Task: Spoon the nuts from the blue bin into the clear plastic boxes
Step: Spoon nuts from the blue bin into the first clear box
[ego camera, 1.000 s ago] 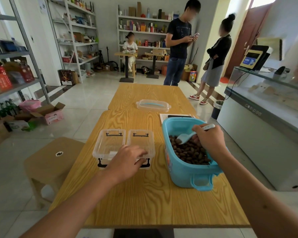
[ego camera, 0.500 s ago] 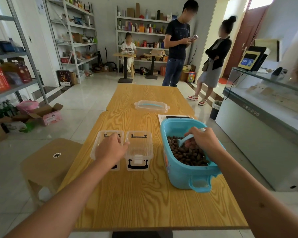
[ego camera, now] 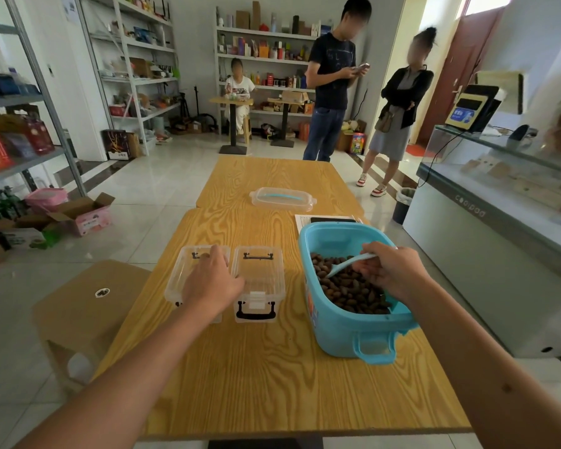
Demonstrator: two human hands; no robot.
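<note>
A blue bin (ego camera: 340, 322) holding brown nuts (ego camera: 350, 290) stands at the right of the wooden table (ego camera: 272, 384). My right hand (ego camera: 392, 270) grips a pale blue spoon (ego camera: 347, 264), whose bowl dips into the nuts. Two clear plastic boxes with lids on sit side by side to the left of the bin. My left hand (ego camera: 212, 283) rests on the lid of the left clear box (ego camera: 183, 273), fingers spread flat. The right clear box (ego camera: 259, 280) with a black latch stands untouched.
A clear lid with a blue handle (ego camera: 282, 199) lies farther back on the table, and papers (ego camera: 308, 218) lie behind the bin. A wooden stool (ego camera: 88, 303) stands left of the table, a glass counter (ego camera: 499, 202) to the right. Three people are at the back.
My left hand has slid from the boxes' front edge onto the left box's lid. My right hand has lowered the spoon into the nuts.
</note>
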